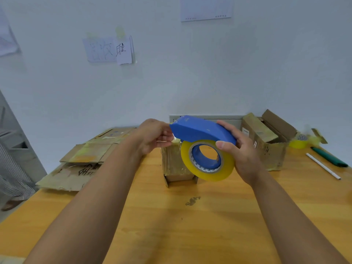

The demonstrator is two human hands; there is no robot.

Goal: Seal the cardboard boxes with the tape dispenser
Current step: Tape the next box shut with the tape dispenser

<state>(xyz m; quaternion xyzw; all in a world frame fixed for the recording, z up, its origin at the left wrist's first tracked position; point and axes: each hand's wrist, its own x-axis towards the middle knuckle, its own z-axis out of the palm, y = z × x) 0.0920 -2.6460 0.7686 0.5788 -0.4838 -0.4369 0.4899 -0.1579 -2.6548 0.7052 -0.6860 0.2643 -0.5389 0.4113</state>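
A blue tape dispenser [202, 130] with a yellowish tape roll [226, 168] is held up above the wooden table [171, 225]. My right hand [242, 151] grips its rear, thumb on the side. At the dispenser's front end my left hand [154, 137] pinches something with its fingertips, apparently the tape end. Right behind the roll stands a small cardboard box [172, 162], partly hidden, with tape on its top and side. An open cardboard box [266, 141] stands at the back right.
Flattened cardboard pieces [82, 162] are piled at the table's left rear. At the far right lie a green pen [329, 157], a white stick [322, 165] and a yellow tape roll [300, 141]. A person's striped clothing [11, 168] shows at the left edge.
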